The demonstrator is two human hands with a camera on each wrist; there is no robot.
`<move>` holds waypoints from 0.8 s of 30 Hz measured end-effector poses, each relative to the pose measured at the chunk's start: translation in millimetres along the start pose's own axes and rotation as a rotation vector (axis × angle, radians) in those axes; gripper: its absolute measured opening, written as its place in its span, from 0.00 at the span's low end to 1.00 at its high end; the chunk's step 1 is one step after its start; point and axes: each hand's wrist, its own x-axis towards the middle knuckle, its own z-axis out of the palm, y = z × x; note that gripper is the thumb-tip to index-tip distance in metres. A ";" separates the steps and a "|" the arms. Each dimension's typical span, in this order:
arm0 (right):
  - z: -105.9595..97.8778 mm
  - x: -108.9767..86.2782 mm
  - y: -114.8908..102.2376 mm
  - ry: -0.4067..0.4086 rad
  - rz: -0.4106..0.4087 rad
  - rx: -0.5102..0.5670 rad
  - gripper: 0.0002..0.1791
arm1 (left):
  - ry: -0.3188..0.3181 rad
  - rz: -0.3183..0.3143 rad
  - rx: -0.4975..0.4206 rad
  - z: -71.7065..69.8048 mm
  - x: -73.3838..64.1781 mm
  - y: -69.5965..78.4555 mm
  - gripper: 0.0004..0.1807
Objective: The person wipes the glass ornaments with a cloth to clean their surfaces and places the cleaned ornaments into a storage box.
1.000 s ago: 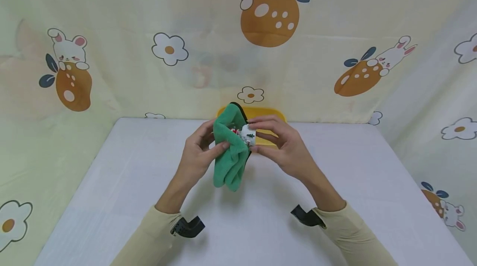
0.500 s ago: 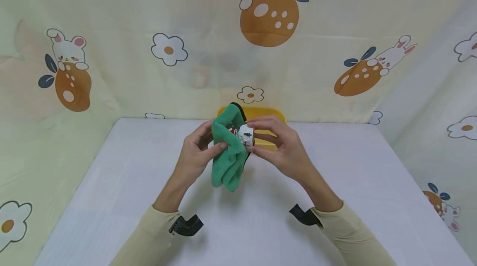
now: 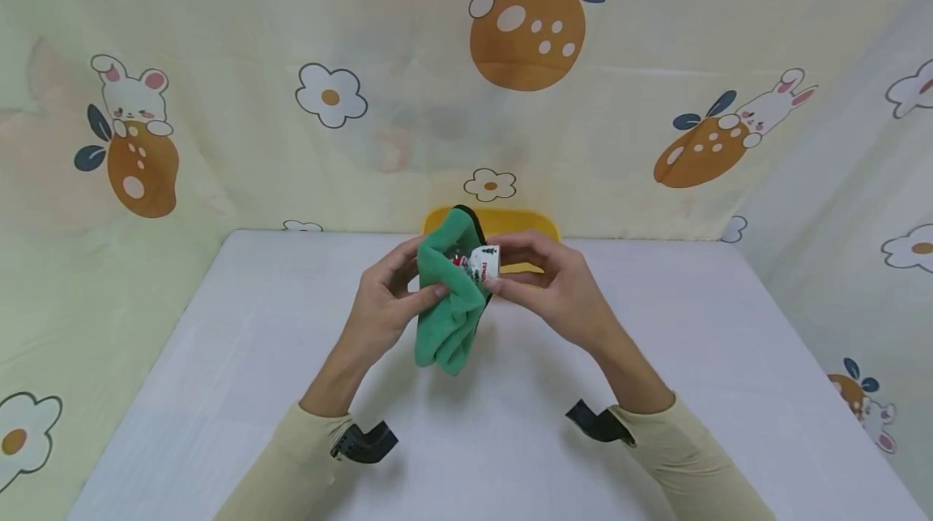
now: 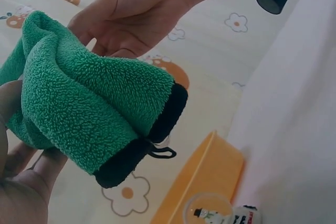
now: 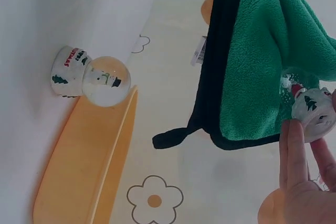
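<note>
My left hand (image 3: pixel 382 298) grips a fluffy green cloth (image 3: pixel 446 322) with black edging, its thumb on the near side. Wrapped in the cloth is the glass ball of a small snow globe (image 3: pixel 484 263) with a red figure inside. The globe lies sideways above the table, its white base pointing right. My right hand (image 3: pixel 560 286) pinches that base between thumb and fingers; the right wrist view shows a green tree printed on the base (image 5: pixel 315 109). Cloth hides much of the ball.
A yellow plastic bin (image 3: pixel 510 219) stands at the table's back edge, behind the hands. Beside it in the right wrist view is a second snow globe (image 5: pixel 107 81) with a snowman inside. A patterned curtain (image 3: pixel 394 43) hangs behind the white table (image 3: pixel 291 326).
The snow globe's base has turned in my right fingers: its tree print has moved up and lettering now shows. My left hand keeps the cloth around the ball, nearly in place.
</note>
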 end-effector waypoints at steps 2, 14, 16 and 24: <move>-0.4 -0.1 -0.3 0.005 0.024 0.007 0.24 | -0.008 0.004 0.001 -0.1 -0.1 -0.8 0.31; -3.2 -0.4 -1.8 0.030 0.155 -0.066 0.19 | -0.042 0.019 -0.020 -0.1 -1.4 -1.6 0.31; -3.7 -1.0 -1.3 0.018 0.156 -0.050 0.20 | -0.039 0.022 -0.026 0.1 -1.2 -1.7 0.31; -0.8 -1.2 2.1 -0.011 0.084 -0.010 0.24 | -0.011 0.003 -0.001 -1.0 -0.7 -3.3 0.30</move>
